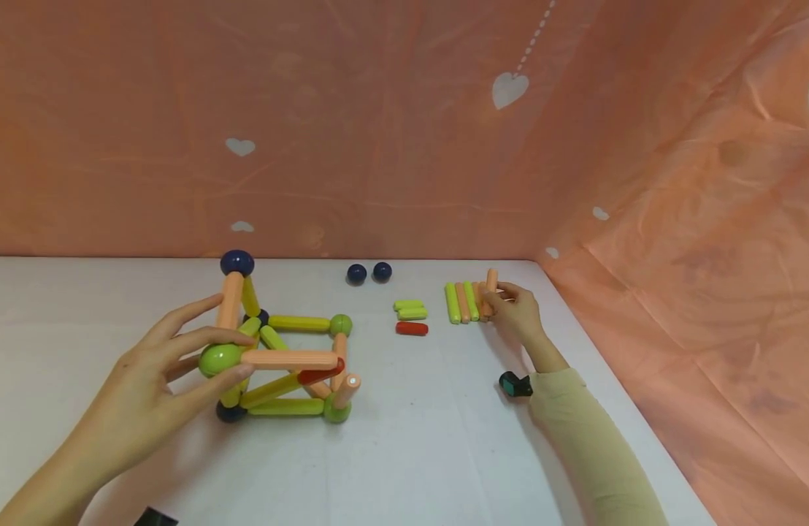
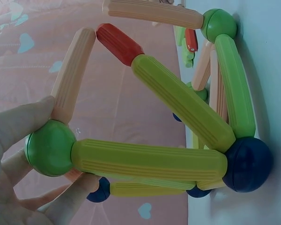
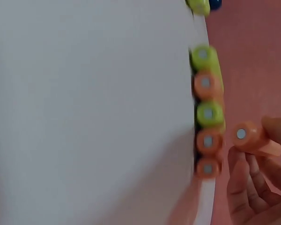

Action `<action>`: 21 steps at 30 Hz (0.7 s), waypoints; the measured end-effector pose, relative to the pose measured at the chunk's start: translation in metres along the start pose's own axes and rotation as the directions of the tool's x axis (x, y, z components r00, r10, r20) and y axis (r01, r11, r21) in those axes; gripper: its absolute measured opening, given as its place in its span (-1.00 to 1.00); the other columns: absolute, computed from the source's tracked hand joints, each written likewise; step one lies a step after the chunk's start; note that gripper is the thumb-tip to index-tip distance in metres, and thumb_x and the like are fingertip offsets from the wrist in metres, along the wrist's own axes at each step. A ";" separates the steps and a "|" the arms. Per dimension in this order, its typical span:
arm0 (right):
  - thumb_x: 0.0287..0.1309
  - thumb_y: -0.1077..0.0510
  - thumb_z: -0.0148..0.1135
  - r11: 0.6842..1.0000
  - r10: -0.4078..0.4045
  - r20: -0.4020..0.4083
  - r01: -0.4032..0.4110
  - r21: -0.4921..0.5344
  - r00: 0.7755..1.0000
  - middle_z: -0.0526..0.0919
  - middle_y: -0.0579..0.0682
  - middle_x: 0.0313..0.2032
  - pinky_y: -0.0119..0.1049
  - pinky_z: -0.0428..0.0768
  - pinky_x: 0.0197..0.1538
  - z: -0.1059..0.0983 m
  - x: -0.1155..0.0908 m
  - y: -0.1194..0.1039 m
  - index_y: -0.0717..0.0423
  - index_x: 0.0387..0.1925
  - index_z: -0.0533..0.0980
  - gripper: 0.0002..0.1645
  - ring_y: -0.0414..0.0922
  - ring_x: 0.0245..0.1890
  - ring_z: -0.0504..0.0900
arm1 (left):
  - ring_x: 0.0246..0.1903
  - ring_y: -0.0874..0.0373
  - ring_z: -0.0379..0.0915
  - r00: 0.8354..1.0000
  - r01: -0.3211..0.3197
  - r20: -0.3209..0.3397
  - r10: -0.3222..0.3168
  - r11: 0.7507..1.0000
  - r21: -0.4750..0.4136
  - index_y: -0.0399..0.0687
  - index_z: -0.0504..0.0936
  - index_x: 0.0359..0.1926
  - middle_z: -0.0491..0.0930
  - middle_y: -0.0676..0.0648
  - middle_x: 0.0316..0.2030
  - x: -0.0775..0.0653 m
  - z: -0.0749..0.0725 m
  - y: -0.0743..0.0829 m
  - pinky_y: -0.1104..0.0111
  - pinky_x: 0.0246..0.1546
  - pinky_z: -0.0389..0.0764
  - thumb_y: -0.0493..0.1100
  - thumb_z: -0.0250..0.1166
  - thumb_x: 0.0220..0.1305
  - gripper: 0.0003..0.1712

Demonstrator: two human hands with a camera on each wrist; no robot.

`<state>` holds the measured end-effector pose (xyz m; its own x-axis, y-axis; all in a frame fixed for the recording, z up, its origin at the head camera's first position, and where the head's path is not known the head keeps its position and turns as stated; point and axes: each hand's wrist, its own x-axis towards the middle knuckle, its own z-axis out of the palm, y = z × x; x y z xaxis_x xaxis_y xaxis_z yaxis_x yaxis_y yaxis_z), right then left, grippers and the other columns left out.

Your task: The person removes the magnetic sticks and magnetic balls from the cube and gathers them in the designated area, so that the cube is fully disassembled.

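Note:
On the left of the head view stands a frame of magnetic sticks and balls, with a yellow-green stick (image 1: 299, 324) among its parts. My left hand (image 1: 158, 376) grips a green ball (image 1: 219, 360) at its upper front, thumb and fingers around it. From that ball an orange stick (image 1: 289, 359) juts to the right. In the left wrist view, a red stick (image 2: 120, 44) extends a yellow-green one, its end by an orange stick (image 2: 74, 75). On the right, my right hand (image 1: 521, 314) pinches an orange magnetic stick (image 3: 253, 137), raised just off a row of sticks.
The row holds several green and orange sticks, including a green stick (image 1: 453, 303). Nearer the middle lie short green sticks (image 1: 412, 313) and a short red stick (image 1: 412, 329). Two dark blue balls (image 1: 356, 274) sit toward the back, before a pink cloth (image 1: 391, 146).

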<state>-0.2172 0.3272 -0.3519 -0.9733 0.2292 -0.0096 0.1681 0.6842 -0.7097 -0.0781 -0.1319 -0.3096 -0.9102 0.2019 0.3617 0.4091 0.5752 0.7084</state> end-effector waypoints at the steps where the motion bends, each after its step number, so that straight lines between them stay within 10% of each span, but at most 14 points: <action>1: 0.26 -0.06 0.18 1.000 0.005 -0.006 -0.005 -0.020 1.000 0.57 0.27 -0.03 -0.49 0.48 -0.31 -0.003 0.003 0.001 0.24 0.26 0.39 -0.35 0.01 -0.13 0.56 | 0.21 -0.17 0.27 1.000 0.003 0.002 -0.003 1.000 -0.001 0.42 0.63 -0.11 0.23 0.03 0.35 0.000 0.000 0.000 -0.14 -0.11 0.50 -0.10 0.46 0.09 -0.64; 21: 0.32 -0.01 0.08 0.985 0.062 0.043 -0.054 -0.162 0.997 0.58 0.32 0.02 -0.27 0.54 -0.06 -0.011 0.020 0.019 0.38 0.08 0.49 -0.46 0.07 -0.05 0.54 | 0.20 -0.13 0.29 1.000 0.002 -0.008 -0.002 1.000 0.014 0.44 0.63 -0.12 0.25 0.06 0.34 0.000 0.000 0.003 -0.08 -0.11 0.52 -0.08 0.46 0.08 -0.65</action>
<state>-0.2314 0.3528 -0.3580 -0.9668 0.2411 -0.0841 0.2438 0.7739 -0.5845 -0.0771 -0.1300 -0.3080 -0.9105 0.1943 0.3649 0.4060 0.5864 0.7009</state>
